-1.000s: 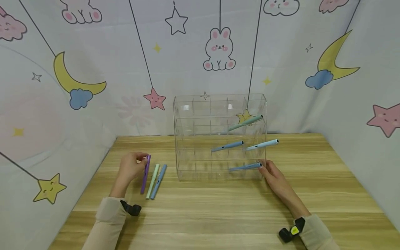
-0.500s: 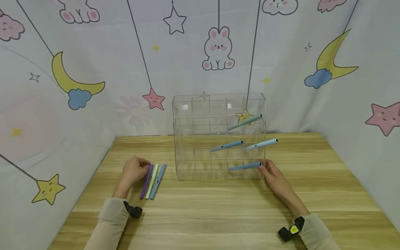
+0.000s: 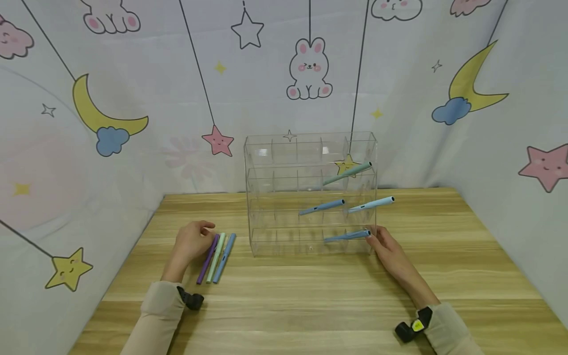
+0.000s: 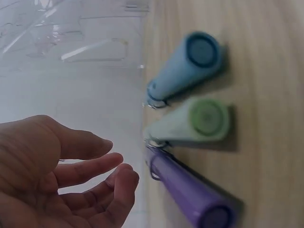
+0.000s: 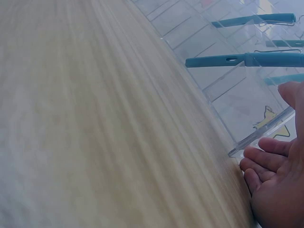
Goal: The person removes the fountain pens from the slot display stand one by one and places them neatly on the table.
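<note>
My left hand (image 3: 193,246) sits beside a purple pen (image 3: 206,261) on the table, its fingers loosely bent around nothing. In the left wrist view, a gap shows between the fingertips and that pen (image 4: 190,190). Right of it lie a pale green pen (image 3: 215,259) and a blue pen (image 3: 225,258), roughly parallel. With thumb and fingers either side of its edge, my right hand (image 3: 390,254) holds the lower right side of a clear acrylic organizer (image 3: 249,197). One blue pen (image 3: 348,236) in the bottom row ends close to that thumb.
Higher in the organizer, a green pen (image 3: 350,172), a blue pen (image 3: 323,207) and a light blue pen (image 3: 372,204) stick out of compartments. The wooden table (image 3: 301,305) meets a printed cloth backdrop (image 3: 266,88) behind and at both sides.
The purple pen, pinched in my left hand a second ago, has come down beside the pale green one and been let go. My right hand stays at the organizer.
</note>
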`<state>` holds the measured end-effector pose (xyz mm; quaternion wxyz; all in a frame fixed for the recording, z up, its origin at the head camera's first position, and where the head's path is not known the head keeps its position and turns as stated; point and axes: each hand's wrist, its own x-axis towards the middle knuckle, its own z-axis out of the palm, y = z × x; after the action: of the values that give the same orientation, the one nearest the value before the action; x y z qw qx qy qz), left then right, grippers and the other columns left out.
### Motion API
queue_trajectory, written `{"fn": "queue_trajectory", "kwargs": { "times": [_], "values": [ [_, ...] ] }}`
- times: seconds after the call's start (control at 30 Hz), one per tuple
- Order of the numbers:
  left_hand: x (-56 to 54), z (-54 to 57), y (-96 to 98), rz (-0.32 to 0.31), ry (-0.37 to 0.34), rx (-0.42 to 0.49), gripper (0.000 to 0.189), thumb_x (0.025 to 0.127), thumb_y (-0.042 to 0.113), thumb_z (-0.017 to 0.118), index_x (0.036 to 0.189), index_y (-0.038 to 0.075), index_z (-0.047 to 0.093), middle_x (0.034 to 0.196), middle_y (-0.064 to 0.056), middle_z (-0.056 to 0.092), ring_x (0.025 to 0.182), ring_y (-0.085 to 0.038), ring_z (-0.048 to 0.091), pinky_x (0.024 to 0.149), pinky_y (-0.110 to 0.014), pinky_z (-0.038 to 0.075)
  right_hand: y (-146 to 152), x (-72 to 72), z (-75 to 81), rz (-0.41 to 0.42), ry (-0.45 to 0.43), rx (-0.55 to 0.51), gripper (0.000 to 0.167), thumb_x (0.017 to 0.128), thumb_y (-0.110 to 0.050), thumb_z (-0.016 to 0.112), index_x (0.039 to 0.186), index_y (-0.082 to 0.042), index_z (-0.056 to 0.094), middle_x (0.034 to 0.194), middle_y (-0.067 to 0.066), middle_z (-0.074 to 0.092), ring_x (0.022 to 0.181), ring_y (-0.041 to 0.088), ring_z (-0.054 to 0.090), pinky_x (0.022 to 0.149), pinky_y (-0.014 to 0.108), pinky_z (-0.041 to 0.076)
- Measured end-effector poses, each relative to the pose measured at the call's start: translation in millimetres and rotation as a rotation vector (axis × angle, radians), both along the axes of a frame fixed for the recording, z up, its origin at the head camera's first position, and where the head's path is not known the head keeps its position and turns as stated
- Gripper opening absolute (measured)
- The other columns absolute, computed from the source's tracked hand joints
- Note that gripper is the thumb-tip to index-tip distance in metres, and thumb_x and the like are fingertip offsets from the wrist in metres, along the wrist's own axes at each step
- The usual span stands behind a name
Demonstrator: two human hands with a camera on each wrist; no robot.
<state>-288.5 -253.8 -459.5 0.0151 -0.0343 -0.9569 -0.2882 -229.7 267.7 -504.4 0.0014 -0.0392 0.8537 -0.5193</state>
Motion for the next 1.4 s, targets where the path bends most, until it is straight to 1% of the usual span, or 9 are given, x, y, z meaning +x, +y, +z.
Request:
{"fn": "queue_trajectory", "kwargs": {
  "times": [0.17, 0.37, 0.57, 0.67, 0.77, 0.97, 1.03, 1.23, 1.4],
  "values": [
    [4.4, 11.7, 9.2, -0.022, 0.046, 0.047, 0.04, 0.103, 0.016, 0.059, 0.137, -0.002, 0.069, 0.115, -0.026, 0.077, 0.084, -0.028, 0.074, 0.061, -0.03, 0.051, 0.6, 0.7, -0.2, 0.002, -0.007, -0.011, 0.057, 0.116, -0.037, 0.046, 0.16, -0.002, 0.04, 0.168, 0.026, 0.044, 0.156, 0.045, 0.043, 0.127, 0.061, 0.033],
    [14.0, 33.1, 27.2, -0.05, 0.2, 0.082, 0.034, 0.105, 0.016, 0.062, 0.135, 0.003, 0.072, 0.113, -0.022, 0.078, 0.091, -0.034, 0.076, 0.064, -0.029, 0.054, 1.0, 1.8, 0.7, 0.002, -0.009, -0.01, 0.058, 0.116, -0.039, 0.046, 0.16, -0.002, 0.04, 0.167, 0.026, 0.044, 0.156, 0.046, 0.041, 0.127, 0.063, 0.032],
    [24.6, 58.2, 55.0, -0.064, 0.356, 0.163, 0.029, 0.103, 0.013, 0.068, 0.13, 0.007, 0.076, 0.108, -0.016, 0.079, 0.088, -0.03, 0.077, 0.07, -0.023, 0.057, 2.5, 1.6, -0.6, 0.002, -0.023, -0.027, 0.06, 0.116, -0.042, 0.046, 0.161, -0.002, 0.039, 0.167, 0.028, 0.044, 0.157, 0.048, 0.038, 0.128, 0.067, 0.03],
    [29.1, 68.0, 69.5, -0.091, 0.414, 0.219, 0.027, 0.102, 0.011, 0.07, 0.128, 0.007, 0.077, 0.105, -0.014, 0.079, 0.087, -0.028, 0.077, 0.073, -0.019, 0.058, 3.2, 1.3, -2.2, 0.004, -0.02, -0.018, 0.06, 0.116, -0.042, 0.046, 0.16, -0.003, 0.04, 0.167, 0.028, 0.044, 0.157, 0.049, 0.039, 0.127, 0.067, 0.03],
    [32.8, 75.7, 83.6, -0.13, 0.46, 0.258, 0.027, 0.1, 0.007, 0.071, 0.126, 0.005, 0.077, 0.103, -0.014, 0.079, 0.085, -0.028, 0.077, 0.074, -0.021, 0.06, 3.3, 1.3, -2.8, 0.005, -0.02, -0.018, 0.06, 0.116, -0.042, 0.046, 0.16, -0.003, 0.04, 0.167, 0.027, 0.045, 0.157, 0.048, 0.04, 0.127, 0.067, 0.031],
    [37.9, 82.0, 108.6, -0.219, 0.526, 0.329, 0.024, 0.097, 0.003, 0.075, 0.121, 0.002, 0.078, 0.104, -0.015, 0.08, 0.087, -0.027, 0.076, 0.075, -0.043, 0.067, 3.2, 1.8, -0.5, 0.018, -0.019, -0.014, 0.06, 0.116, -0.043, 0.045, 0.161, -0.004, 0.039, 0.168, 0.027, 0.043, 0.158, 0.048, 0.038, 0.126, 0.067, 0.032],
    [38.3, 82.5, 116.9, -0.261, 0.55, 0.347, 0.023, 0.097, 0.002, 0.074, 0.12, 0.002, 0.078, 0.104, -0.014, 0.08, 0.087, -0.026, 0.076, 0.076, -0.045, 0.067, 3.5, 1.2, -0.4, 0.021, -0.015, -0.011, 0.06, 0.116, -0.043, 0.045, 0.161, -0.004, 0.039, 0.168, 0.026, 0.043, 0.157, 0.048, 0.039, 0.126, 0.067, 0.032],
    [36.4, 83.0, 146.7, -0.384, 0.558, 0.391, 0.021, 0.098, 0.003, 0.074, 0.119, 0.004, 0.077, 0.108, -0.014, 0.08, 0.092, -0.025, 0.077, 0.079, -0.041, 0.068, 4.3, 0.3, -0.8, 0.014, -0.013, 0.0, 0.06, 0.116, -0.042, 0.045, 0.16, -0.002, 0.039, 0.167, 0.027, 0.044, 0.157, 0.048, 0.039, 0.125, 0.067, 0.033],
    [38.5, 78.2, 172.2, -0.446, 0.528, 0.385, 0.023, 0.1, 0.007, 0.073, 0.122, 0.005, 0.076, 0.116, -0.014, 0.079, 0.099, -0.026, 0.078, 0.085, -0.042, 0.067, 4.1, -0.4, -1.1, 0.012, -0.007, 0.007, 0.059, 0.116, -0.042, 0.045, 0.16, -0.003, 0.04, 0.167, 0.027, 0.044, 0.156, 0.049, 0.04, 0.126, 0.067, 0.033]
  ]
}}
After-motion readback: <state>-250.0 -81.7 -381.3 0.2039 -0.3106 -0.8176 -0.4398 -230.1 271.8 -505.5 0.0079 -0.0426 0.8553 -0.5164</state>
